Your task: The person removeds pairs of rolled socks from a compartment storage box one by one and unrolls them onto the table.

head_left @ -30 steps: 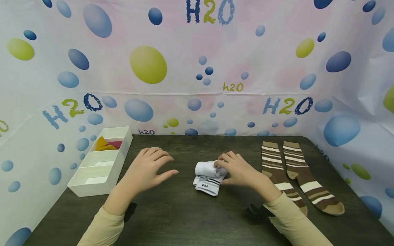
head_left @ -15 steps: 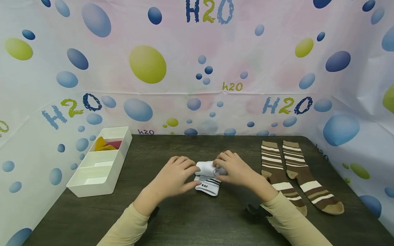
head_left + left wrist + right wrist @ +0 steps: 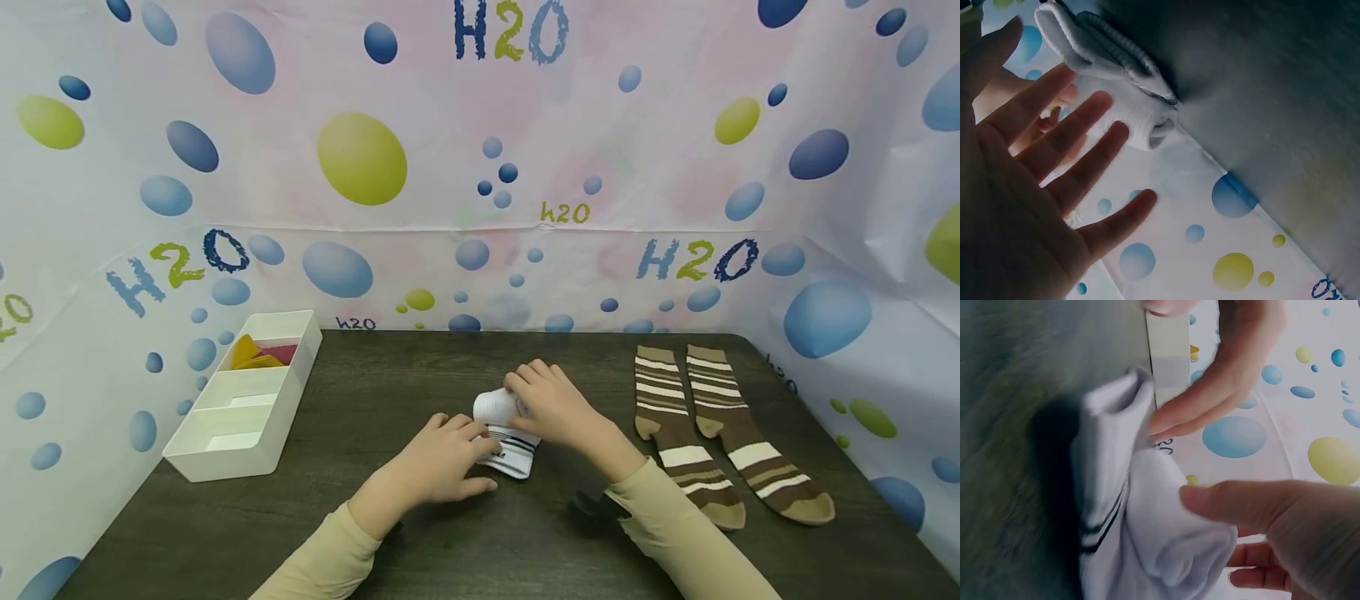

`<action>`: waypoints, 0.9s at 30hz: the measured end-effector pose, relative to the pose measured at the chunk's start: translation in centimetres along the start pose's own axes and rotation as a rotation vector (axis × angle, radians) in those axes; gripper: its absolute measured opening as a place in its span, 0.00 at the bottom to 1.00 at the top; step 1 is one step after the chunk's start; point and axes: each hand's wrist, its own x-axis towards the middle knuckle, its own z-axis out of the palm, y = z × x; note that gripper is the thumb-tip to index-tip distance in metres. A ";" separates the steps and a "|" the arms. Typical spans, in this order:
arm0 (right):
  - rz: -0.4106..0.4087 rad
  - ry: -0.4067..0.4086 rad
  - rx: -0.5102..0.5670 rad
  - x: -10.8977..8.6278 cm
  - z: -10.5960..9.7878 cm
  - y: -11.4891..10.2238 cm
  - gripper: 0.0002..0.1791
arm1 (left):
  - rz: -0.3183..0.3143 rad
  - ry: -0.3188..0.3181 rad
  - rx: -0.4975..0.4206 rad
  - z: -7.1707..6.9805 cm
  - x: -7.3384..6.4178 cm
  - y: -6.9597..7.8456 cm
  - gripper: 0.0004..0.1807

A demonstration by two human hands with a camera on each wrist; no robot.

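A pair of white socks with black-striped cuffs lies mid-table, partly rolled up. The thick roll sits on top of the flat cuff part. My right hand holds the roll from the right, thumb on the near side and curled fingers behind it. Spread and relaxed, my left hand reaches over the left edge of the cuffs. The left wrist view shows its fingers apart, the socks just beyond the tips.
Two brown striped socks lie flat side by side on the right of the dark table. A white divided box stands at the left, yellow and dark red cloth in its far compartment.
My left hand has come in from the left to the socks, then dropped slightly toward the cuffs. My right hand stays at the roll, shifting a little left and away from me.
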 end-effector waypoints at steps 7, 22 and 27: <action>0.065 -0.100 0.004 1.6 0.4 0.0 0.24 | -0.041 -0.150 -0.054 0.4 0.1 0.4 0.31; 0.144 -0.113 0.083 1.9 2.9 1.9 0.28 | -0.076 -0.182 -0.064 0.7 0.2 0.8 0.31; 0.197 -0.121 0.113 1.9 3.0 2.4 0.28 | -0.100 -0.136 -0.047 0.7 0.3 0.6 0.27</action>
